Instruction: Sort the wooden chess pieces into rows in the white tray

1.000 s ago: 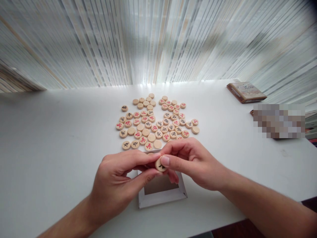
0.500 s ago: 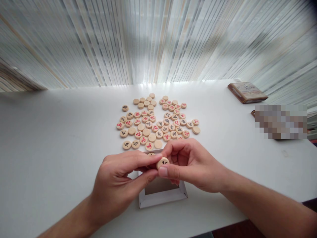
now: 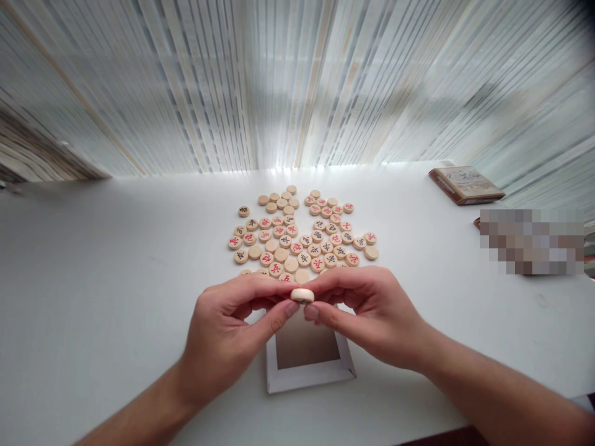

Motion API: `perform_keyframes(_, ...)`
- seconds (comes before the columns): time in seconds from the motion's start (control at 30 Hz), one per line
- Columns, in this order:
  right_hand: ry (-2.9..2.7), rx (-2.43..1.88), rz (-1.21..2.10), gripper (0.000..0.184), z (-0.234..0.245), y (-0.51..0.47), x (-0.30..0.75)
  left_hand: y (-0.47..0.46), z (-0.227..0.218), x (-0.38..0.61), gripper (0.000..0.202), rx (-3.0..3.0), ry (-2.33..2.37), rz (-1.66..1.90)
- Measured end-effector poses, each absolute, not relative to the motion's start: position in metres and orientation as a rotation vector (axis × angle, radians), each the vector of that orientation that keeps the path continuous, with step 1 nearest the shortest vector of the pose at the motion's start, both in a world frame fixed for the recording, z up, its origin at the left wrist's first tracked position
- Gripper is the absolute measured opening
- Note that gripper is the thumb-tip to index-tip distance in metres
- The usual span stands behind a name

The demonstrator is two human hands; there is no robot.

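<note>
Between both hands, a round wooden Chinese chess piece [image 3: 302, 295] is held up with its edge toward me; a bit of dark marking shows on its lower side. My left hand [image 3: 237, 328] pinches it from the left with thumb and fingers. From the right, the thumb and fingers of my right hand [image 3: 372, 319] close on the same piece. Below them lies a shallow white cardboard box [image 3: 311, 375] with a brown inside, its far part hidden by the hands. Beyond, many loose pieces [image 3: 297, 248] lie on the table, some with red characters, some black, some blank.
The white table [image 3: 139, 260] reaches back to a striped curtain [image 3: 279, 80]. At the far right lies a brown-edged flat box [image 3: 467, 184], with a blurred-out item [image 3: 532, 241] nearer to me.
The piece has been turned from showing its black-marked face to standing edge-on between the fingers. The view has tilted slightly, so the table things appear lower and further right.
</note>
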State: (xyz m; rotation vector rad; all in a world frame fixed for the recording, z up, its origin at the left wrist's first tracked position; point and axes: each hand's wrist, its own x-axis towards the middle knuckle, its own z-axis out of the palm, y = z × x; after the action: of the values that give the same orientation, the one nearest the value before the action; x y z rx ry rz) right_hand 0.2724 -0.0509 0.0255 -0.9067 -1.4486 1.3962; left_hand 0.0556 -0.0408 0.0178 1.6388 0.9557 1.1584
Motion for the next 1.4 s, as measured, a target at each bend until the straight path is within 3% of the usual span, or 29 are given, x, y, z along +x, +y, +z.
perform_keyframes(0.17,-1.461,-0.904,1.248,0.019,0.021,-0.051,0.271,-0.042,0.015,0.056,0.025,1.621,0.953,1.177)
perform_keyframes(0.27,-1.316,-0.903,1.392,0.028,0.019,-0.051,0.270,-0.044,0.014,0.056,0.031,1.586,0.937,1.173)
perform_keyframes(0.47,-1.126,-0.878,1.702,0.029,0.018,-0.048,0.271,-0.043,0.018,0.057,0.029,1.512,0.945,1.178)
perform_keyframes(0.8,-1.073,-0.848,1.806,0.033,0.019,-0.047,0.272,-0.040,0.021,0.061,0.030,1.276,0.849,1.127)
perform_keyframes(1.13,-1.203,-0.875,1.482,0.039,0.015,-0.053,0.269,-0.040,0.019,0.060,0.029,1.238,0.826,1.073)
perform_keyframes(1.4,-1.300,-0.713,1.450,0.049,0.015,-0.053,0.268,-0.038,0.019,0.060,0.019,1.187,0.827,1.001)
